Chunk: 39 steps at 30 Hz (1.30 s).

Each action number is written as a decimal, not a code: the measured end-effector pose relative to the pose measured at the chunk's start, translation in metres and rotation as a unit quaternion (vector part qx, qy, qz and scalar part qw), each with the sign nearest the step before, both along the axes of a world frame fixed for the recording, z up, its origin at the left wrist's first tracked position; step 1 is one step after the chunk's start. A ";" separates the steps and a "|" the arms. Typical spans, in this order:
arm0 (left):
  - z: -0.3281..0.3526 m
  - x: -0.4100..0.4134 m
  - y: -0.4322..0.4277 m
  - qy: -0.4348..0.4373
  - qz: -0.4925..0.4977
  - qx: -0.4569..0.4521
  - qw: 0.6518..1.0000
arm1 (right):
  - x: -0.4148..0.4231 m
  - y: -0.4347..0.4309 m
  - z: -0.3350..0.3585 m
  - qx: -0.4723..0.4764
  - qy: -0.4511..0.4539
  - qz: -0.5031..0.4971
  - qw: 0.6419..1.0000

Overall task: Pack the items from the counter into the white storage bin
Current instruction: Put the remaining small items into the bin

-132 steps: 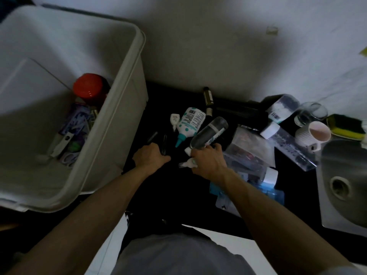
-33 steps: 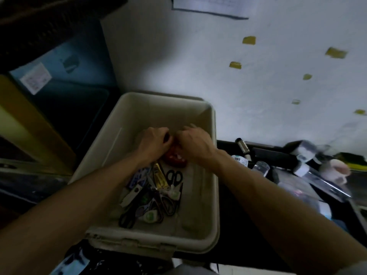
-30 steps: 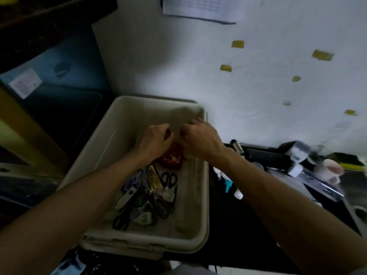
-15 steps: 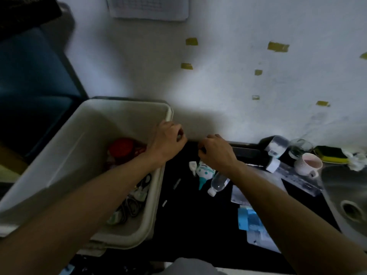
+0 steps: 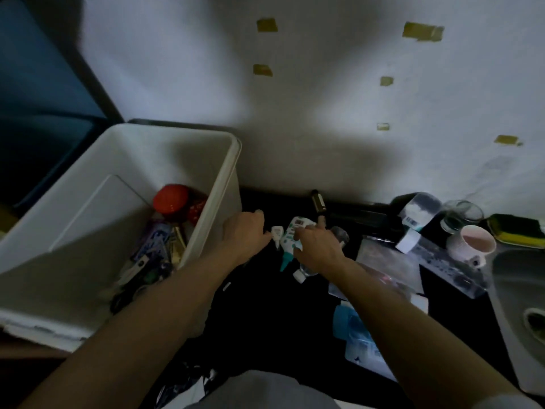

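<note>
Bottles lie on the dark bench (image 5: 265, 305) by the hands: the white-and-teal bottle (image 5: 290, 236) sits between the left hand (image 5: 246, 231) and the right hand (image 5: 317, 246), long axis pointing away from the person, nozzle nearest them, with a small white bottle (image 5: 275, 231) just beside the left. The right grip spreads wide over it, holding nothing visible; whether the left, loosely curled, pinches anything I cannot tell. The white storage bin (image 5: 233, 172) stands just left, its tall wall to clear.
</note>
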<state>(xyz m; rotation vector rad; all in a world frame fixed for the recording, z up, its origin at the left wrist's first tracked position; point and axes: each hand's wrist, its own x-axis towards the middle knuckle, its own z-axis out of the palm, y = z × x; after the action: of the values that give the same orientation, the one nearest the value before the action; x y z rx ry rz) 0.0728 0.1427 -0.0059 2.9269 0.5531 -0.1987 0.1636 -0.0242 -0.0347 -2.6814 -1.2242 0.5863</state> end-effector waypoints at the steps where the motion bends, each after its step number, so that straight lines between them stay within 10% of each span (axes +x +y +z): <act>1: -0.007 -0.002 0.001 0.018 0.010 -0.008 1.000 | 0.003 0.000 -0.004 0.002 0.008 0.005 1.000; 39: -0.112 -0.018 0.004 0.253 0.107 -0.007 0.962 | 0.021 0.094 -0.098 -0.084 -0.023 0.121 0.989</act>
<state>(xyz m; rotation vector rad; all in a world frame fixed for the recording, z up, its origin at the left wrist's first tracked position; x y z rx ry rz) 0.0550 0.1464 -0.1182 2.7628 0.9214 -0.9296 0.1842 0.0695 -0.1328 -2.7129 -1.5957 0.6912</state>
